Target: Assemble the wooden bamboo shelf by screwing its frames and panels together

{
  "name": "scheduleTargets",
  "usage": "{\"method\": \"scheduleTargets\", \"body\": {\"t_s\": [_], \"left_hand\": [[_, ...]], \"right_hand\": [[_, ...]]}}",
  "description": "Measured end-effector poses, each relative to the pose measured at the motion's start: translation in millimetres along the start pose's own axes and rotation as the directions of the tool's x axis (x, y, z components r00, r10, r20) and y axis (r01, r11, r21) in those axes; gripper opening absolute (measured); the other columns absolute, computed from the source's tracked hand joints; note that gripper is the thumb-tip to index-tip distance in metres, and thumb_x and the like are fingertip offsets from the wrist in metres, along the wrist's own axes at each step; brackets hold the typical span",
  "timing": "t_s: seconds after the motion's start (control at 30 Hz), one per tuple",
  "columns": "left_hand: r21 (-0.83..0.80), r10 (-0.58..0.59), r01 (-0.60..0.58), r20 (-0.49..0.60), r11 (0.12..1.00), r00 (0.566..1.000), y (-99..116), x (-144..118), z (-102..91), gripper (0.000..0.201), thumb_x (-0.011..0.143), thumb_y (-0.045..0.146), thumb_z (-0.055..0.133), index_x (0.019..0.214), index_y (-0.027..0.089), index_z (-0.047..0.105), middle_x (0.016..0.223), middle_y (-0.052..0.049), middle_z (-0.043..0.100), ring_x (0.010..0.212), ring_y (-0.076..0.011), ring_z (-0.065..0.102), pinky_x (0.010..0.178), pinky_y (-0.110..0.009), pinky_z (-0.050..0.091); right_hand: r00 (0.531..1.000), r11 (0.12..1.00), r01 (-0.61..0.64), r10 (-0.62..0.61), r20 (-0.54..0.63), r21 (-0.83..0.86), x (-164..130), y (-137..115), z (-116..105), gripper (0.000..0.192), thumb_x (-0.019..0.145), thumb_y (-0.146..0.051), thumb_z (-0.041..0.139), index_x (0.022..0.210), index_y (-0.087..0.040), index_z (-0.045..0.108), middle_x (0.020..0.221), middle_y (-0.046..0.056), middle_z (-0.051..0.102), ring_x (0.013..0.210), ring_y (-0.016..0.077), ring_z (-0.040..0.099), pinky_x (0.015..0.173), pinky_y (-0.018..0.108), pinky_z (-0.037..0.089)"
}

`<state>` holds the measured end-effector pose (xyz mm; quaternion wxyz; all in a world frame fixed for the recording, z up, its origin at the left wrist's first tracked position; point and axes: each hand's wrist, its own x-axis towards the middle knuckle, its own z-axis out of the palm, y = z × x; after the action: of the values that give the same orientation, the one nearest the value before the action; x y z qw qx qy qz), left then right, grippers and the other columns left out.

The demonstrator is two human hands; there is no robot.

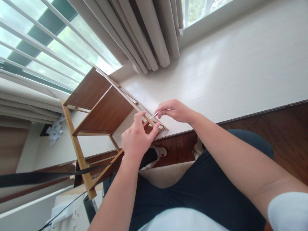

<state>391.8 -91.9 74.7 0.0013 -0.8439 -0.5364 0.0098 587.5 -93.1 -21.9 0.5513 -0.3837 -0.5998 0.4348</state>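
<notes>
Lying on its side across the pale platform (240, 64) under the window, the wooden shelf unit (101, 112) has its two dark-brown boards standing on edge and its light bamboo legs stretching toward the person; tipped like this, one corner joint of the frame sits within easy reach above the person's lap. Beige curtains (144, 32) hang behind it, and some crumpled white paper (55, 131) lies beyond the far end of the frame.

The left hand (137, 139) is partly closed on the near rail of the frame, thumb on one side and fingers curled over the other, apparently to steady it. The right hand (176, 110) is pinched together on a thin metal tool (156, 114), probably a small hex key, with its free end pointing down at the joint just beside the left fingertips. Whether the tip is seated in a fastener is too small to tell. A black strap (48, 176) crosses the lower left.
</notes>
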Motion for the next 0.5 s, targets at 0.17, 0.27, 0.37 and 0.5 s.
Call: {"method": "scheduleTargets", "body": {"t_s": [0.17,0.27,0.37,0.5], "left_hand": [[0.005,0.009,-0.009,-0.014,1.0,1.0,-1.1,0.2,1.7,0.061,0.088,0.062,0.054,0.137,0.026,0.047,0.106,-0.006,0.075,0.094,-0.0299,0.073,0.078,-0.033,0.048],[0.01,0.009,-0.008,-0.013,1.0,1.0,-1.3,0.4,2.5,0.061,0.088,0.062,0.054,0.137,0.026,0.046,0.107,-0.007,0.075,0.095,-0.0296,0.072,0.079,-0.033,0.048],[0.019,0.005,-0.005,-0.009,1.0,1.0,-0.6,0.2,2.7,0.06,0.088,0.062,0.054,0.136,0.026,0.047,0.106,-0.006,0.075,0.095,-0.0294,0.073,0.078,-0.033,0.048],[0.024,-0.005,0.005,-0.021,1.0,1.0,0.0,-0.4,2.3,0.059,0.088,0.062,0.054,0.135,0.026,0.048,0.106,-0.005,0.075,0.093,-0.0297,0.073,0.078,-0.033,0.048]], "right_hand": [[0.992,0.989,0.106,-0.112,-0.06,-0.102,2.4,4.8,0.0,0.012,0.089,-0.028,0.07,0.09,-0.021,0.08,0.087,0.005,0.077,0.086,0.0196,0.067,0.085,0.034,0.051],[0.976,0.967,0.19,-0.204,-0.07,-0.172,3.8,5.9,1.9,0.014,0.093,-0.029,0.068,0.09,-0.022,0.08,0.088,0.005,0.078,0.086,0.0193,0.067,0.086,0.035,0.05],[0.954,0.937,0.247,-0.28,-0.11,-0.247,4.7,5.3,5.5,0.016,0.095,-0.027,0.064,0.091,-0.022,0.079,0.089,0.004,0.079,0.084,0.0182,0.067,0.088,0.035,0.049],[0.956,0.938,0.213,-0.258,-0.138,-0.272,4.5,5.5,7.5,0.017,0.096,-0.027,0.064,0.091,-0.021,0.079,0.091,0.005,0.079,0.087,0.0186,0.066,0.088,0.034,0.049]]}}
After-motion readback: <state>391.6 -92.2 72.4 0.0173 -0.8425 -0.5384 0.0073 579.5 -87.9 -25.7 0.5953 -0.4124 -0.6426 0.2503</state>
